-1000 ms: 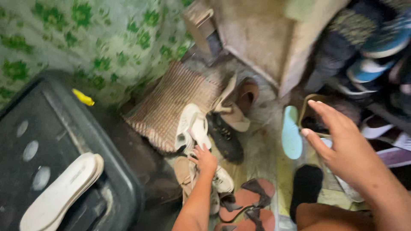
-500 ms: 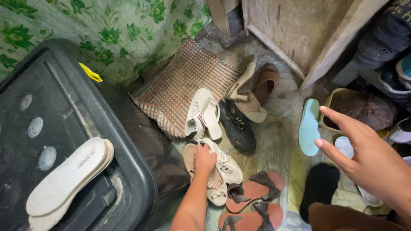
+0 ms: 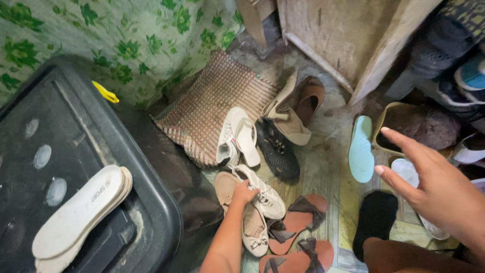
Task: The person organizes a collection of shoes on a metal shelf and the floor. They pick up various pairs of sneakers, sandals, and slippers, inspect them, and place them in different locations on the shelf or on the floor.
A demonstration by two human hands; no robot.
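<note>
A: From the head view, our left hand (image 3: pixel 246 193) has its fingers clenched on a white lace-up sneaker (image 3: pixel 260 189) lying on the floor (image 3: pixel 323 167), partly over a beige flat shoe (image 3: pixel 247 222). What do we think could slip here?

B: We judge the grip is only at the shoe's edge, so the sneaker could tip out as it lifts. It touches the flat beneath and may drag it along.

A: And our right hand (image 3: pixel 434 187)?

B: Its fingers are spread and released, holding nothing, hovering above the pale blue insole (image 3: pixel 361 149) and a black sock (image 3: pixel 376 220). We could knock the insole sideways if that hand drops carelessly.

A: The pile is tight. The white sandals (image 3: pixel 237 136) lean on the woven mat (image 3: pixel 212 106), just beside the black shoe (image 3: pixel 275 149), with the brown strap sandals (image 3: pixel 298 232) near our wrist.

B: So a hasty pull may scatter neighbours. The white insoles (image 3: pixel 76 212) on the black bin lid (image 3: pixel 60 151) sit well apart; we see little risk there.
</note>
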